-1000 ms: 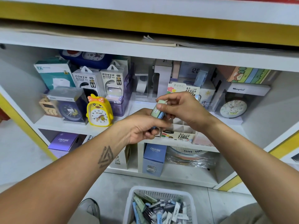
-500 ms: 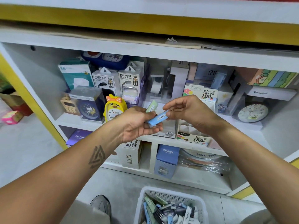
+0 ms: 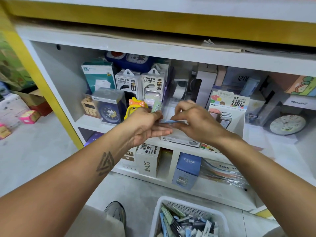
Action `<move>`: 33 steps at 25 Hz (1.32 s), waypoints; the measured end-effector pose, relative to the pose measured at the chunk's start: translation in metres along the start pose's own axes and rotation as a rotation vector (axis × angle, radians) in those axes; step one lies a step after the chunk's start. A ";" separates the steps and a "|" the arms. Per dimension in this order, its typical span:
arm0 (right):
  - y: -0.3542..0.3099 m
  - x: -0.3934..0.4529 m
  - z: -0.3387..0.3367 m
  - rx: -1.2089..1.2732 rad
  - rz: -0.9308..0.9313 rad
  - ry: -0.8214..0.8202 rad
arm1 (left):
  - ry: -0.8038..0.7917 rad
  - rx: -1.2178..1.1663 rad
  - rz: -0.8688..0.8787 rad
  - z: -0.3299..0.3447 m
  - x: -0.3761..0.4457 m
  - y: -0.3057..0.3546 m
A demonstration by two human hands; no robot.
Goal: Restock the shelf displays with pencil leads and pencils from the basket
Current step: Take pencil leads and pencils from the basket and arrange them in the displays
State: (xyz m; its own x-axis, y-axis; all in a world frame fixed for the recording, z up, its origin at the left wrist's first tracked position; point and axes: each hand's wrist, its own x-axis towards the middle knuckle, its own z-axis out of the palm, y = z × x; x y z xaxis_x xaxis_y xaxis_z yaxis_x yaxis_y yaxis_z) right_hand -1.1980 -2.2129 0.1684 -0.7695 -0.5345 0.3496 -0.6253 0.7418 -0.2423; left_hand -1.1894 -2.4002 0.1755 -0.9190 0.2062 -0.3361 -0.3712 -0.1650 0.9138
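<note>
My left hand (image 3: 147, 124) holds a pale green pencil lead case (image 3: 156, 106) upright between thumb and fingers, its other fingers stretched out flat. My right hand (image 3: 191, 120) pinches a blue pencil lead case (image 3: 168, 121) lying level just above the left fingers. Both hands hover in front of the cardboard lead display (image 3: 227, 110) on the middle shelf, marked 0.7 and 100. A white basket (image 3: 159, 212) on the floor below holds several lead cases and pencils (image 3: 186, 224).
The shelf (image 3: 89, 122) carries a yellow duck clock (image 3: 135, 106), a blue boxed clock (image 3: 109, 108), power bank boxes (image 3: 152, 86) and a round clock (image 3: 287, 124). Boxes (image 3: 187, 170) stand on the lower shelf. My shoe (image 3: 116, 211) is left of the basket.
The view has swung left and closer to the shelf. My right hand has drawn the blue case out of the left hand and turned it level; the left fingers have straightened.
</note>
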 end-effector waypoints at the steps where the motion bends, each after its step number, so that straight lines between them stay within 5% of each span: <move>1: 0.002 0.001 0.000 0.035 0.089 0.038 | 0.022 0.026 0.005 -0.002 0.001 0.001; 6: 0.015 -0.007 0.004 0.393 0.495 0.036 | 0.088 0.166 0.042 -0.014 0.002 0.002; 19: 0.019 -0.007 0.024 0.329 0.433 0.002 | 0.084 0.218 -0.009 -0.018 0.010 -0.004; 30: 0.011 -0.013 0.019 0.041 0.329 -0.056 | 0.039 0.233 -0.016 -0.009 0.010 -0.007; 33: 0.002 -0.007 0.006 0.506 0.511 0.064 | -0.039 0.262 -0.026 -0.004 0.009 -0.010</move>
State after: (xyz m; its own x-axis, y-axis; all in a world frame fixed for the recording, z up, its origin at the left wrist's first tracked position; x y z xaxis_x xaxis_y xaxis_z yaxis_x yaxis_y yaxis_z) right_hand -1.1950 -2.2099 0.1597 -0.9825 -0.1347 0.1291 -0.1847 0.6058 -0.7739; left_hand -1.1944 -2.4007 0.1628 -0.9020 0.2446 -0.3557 -0.3427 0.0954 0.9346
